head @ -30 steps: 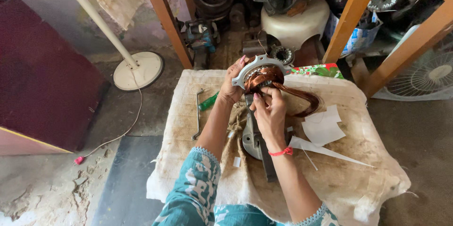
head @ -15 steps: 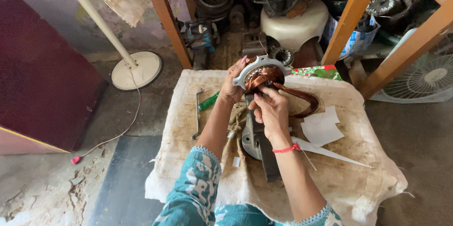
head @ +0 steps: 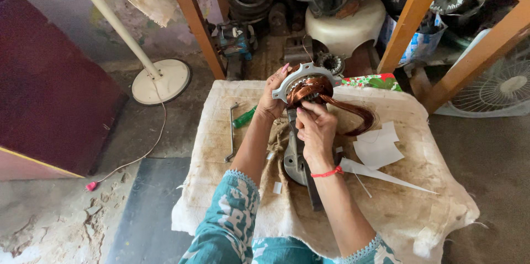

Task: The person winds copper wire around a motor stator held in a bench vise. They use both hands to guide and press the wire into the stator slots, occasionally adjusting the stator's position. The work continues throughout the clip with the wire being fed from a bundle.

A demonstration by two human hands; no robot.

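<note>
Gripping the grey metal stator ring wound with copper wire (head: pixel 305 84) at centre frame, my left hand (head: pixel 272 100) clamps its rim, my right hand (head: pixel 316 126) pinches the winding; white paper scraps (head: pixel 378 148) lie just right, a green-handled screwdriver (head: pixel 243 118) left.

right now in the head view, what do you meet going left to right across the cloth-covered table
bent metal rod tool → green-handled screwdriver → left hand gripping the grey metal ring wound with copper wire → right hand at the windings → loose loop of copper wire → white paper pieces
</note>
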